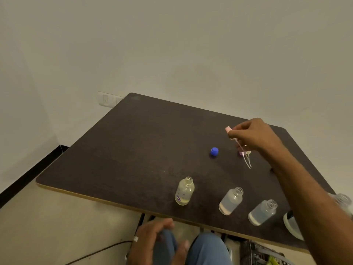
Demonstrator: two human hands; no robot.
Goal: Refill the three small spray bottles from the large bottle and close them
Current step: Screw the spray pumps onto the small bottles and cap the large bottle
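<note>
Three small clear bottles stand uncapped near the table's front edge: one with a purple flower print (pixel 184 191), a middle one (pixel 231 200) and a right one (pixel 262 212); each holds liquid. My right hand (pixel 254 135) is raised over the far right of the table, shut on a pink spray head (pixel 229 130) whose thin tube hangs down. More spray heads (pixel 244 153) lie on the table under that hand. A blue cap (pixel 214 151) rests to their left. The large bottle (pixel 343 202) is mostly hidden behind my right forearm. My left hand (pixel 152 240) hangs below the table edge, fingers loosely apart, empty.
The dark wooden table (pixel 133 150) stands against a pale wall with a socket (pixel 106 99). A round pale-rimmed object (pixel 291 225) sits at the front right edge, half hidden by my arm. My knees in blue trousers and a cable are below the table.
</note>
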